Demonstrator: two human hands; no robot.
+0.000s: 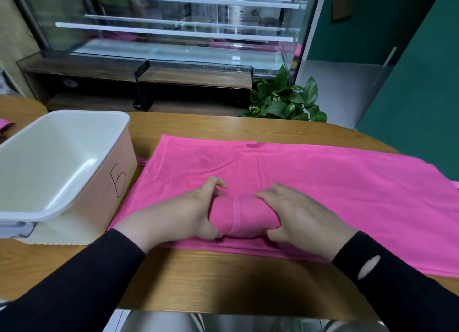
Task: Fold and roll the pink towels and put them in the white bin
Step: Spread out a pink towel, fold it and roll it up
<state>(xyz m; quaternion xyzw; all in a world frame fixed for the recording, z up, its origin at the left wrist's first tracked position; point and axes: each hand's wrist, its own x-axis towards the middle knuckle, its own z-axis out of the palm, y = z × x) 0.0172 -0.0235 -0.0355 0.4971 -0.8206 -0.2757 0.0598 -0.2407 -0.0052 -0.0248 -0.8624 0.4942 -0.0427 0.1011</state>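
A rolled pink towel (242, 216) lies on top of a flat pink towel (310, 180) spread over the wooden table (223, 282). My left hand (196, 212) grips the roll's left end, fingers curled over its top and thumb under the near side. My right hand (298, 218) grips the right end the same way. A hem band runs around the roll's middle. The white bin (109, 147), marked with a hand-drawn "B", stands at the left with nothing visible inside.
A green potted plant (283, 100) sits behind the table's far edge. A glass display case (173, 33) stands farther back. A bit of pink cloth (5, 125) shows at the far left beyond the bin. A green wall is at the right.
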